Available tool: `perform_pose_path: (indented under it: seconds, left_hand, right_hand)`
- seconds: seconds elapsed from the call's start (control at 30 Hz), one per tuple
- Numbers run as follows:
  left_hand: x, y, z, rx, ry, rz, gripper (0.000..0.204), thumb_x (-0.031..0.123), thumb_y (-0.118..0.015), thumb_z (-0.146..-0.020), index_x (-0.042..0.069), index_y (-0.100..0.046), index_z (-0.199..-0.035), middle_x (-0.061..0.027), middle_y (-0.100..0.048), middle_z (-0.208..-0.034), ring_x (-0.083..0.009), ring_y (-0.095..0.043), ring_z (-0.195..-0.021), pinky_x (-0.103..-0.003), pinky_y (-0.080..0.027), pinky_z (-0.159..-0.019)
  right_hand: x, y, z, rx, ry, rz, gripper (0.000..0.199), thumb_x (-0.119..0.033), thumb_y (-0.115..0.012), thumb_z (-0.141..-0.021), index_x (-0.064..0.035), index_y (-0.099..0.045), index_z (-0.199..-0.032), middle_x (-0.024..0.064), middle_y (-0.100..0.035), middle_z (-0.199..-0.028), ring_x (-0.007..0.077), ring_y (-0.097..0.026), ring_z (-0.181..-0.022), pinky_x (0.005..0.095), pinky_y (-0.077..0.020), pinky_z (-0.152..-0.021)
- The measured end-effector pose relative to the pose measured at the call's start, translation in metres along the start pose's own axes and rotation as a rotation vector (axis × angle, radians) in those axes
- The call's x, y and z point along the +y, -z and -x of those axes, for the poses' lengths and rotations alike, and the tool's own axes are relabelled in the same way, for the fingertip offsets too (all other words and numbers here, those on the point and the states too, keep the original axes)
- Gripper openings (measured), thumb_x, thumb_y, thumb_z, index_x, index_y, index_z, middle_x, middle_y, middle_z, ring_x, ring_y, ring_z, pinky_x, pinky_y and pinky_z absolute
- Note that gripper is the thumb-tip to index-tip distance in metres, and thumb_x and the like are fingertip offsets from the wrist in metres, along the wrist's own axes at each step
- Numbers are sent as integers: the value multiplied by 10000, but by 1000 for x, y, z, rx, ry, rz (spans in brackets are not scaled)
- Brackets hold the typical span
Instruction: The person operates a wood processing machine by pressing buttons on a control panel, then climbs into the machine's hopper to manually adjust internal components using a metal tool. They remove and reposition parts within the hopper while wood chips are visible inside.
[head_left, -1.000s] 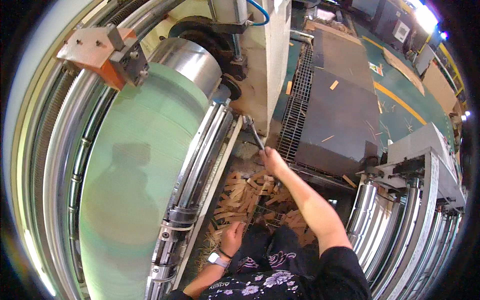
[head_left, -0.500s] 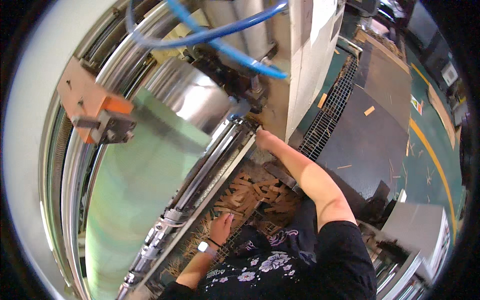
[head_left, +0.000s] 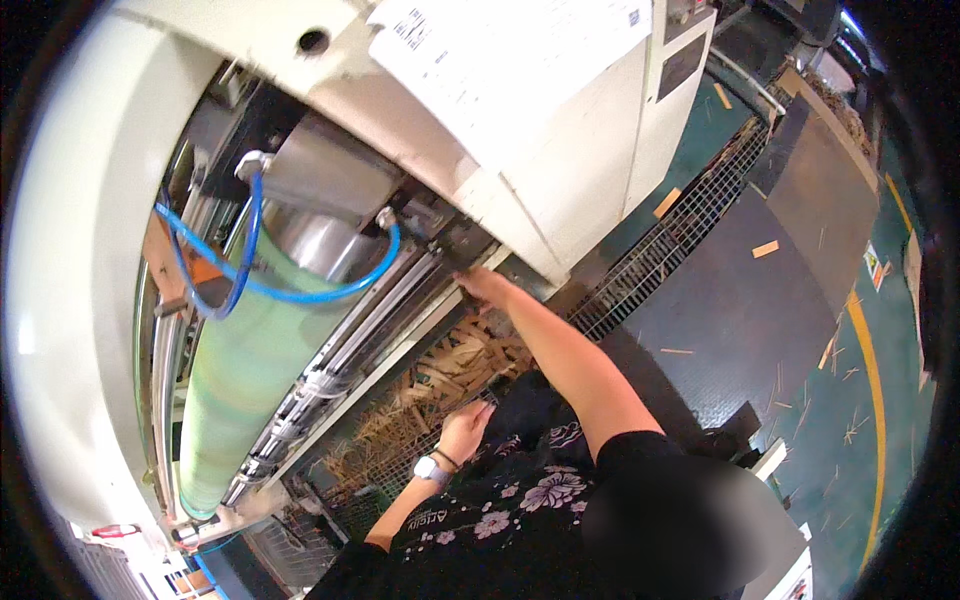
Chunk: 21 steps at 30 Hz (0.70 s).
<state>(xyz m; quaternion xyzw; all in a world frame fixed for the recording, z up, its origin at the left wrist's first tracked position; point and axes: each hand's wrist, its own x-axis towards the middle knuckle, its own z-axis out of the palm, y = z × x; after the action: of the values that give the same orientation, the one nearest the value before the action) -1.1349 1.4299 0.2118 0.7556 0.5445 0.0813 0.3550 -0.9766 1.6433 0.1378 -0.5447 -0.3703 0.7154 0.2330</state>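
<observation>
My right hand (head_left: 485, 287) reaches to the far end of a metal shaft assembly (head_left: 370, 315), by the cream machine housing. Its fingertips are lost against dark parts there, so what they touch is unclear. Closer to my body, my left hand (head_left: 465, 432) is curled closed in front of my black shirt; anything inside it is hidden. A watch (head_left: 428, 469) and a dark band are on that wrist. Left of the shaft lies a large green roller (head_left: 250, 360) with a shiny metal end (head_left: 325, 243). Blue air hoses (head_left: 310, 296) loop above it.
Cardboard scraps (head_left: 465, 350) are heaped below the shaft, beside my left hand. A floor grating (head_left: 670, 235) runs off to the right, next to dark floor plates (head_left: 720, 300). White sheets (head_left: 520, 60) lie against the housing. A yellow line (head_left: 872, 430) marks the green floor.
My view has shifted, bringing more of the housing and the roller's near end into sight. My right hand stays by the shaft's far end. My left hand is now closer to my shirt.
</observation>
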Motion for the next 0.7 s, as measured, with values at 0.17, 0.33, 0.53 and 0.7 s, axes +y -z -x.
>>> perform_pose_path:
  seconds: [0.17, 0.33, 0.53, 0.7]
  left_hand:
    - [16, -31, -30, -91, 48, -76, 261, 273, -506, -885, 42, -551, -772, -191, -563, -699, -391, -553, -699, -441, -428, -584]
    - [48, -70, -108, -259, -96, -91, 298, 297, -489, -893, 20, -544, -797, -199, -579, -788, -391, -556, -767, -457, -431, -634]
    - [134, -98, -253, -170, -366, 86, 253, 281, -515, -881, 39, -556, -820, -191, -574, -764, -391, -556, -744, -458, -429, -616]
    - [204, -108, -342, -112, -442, 122, 230, 259, -535, -871, 40, -550, -804, -194, -568, -732, -392, -559, -710, -466, -426, -588]
  right_hand:
    - [61, 44, 6, -132, 4, -157, 449, -381, -445, -933, 38, -604, -912, 131, -618, -672, 211, -606, -564, 349, -518, -524]
    - [104, 119, 29, -143, -247, -68, 298, -310, -523, -872, -17, -562, -842, 76, -534, -597, 210, -543, -510, 352, -454, -468]
    - [183, 341, 53, 258, -312, 68, 252, -297, -555, -860, -53, -559, -923, 56, -551, -700, 242, -537, -585, 384, -442, -522]
    - [181, 493, 101, 716, -311, -339, 207, -264, -556, -853, -60, -517, -848, 120, -561, -782, 306, -531, -610, 427, -412, -492]
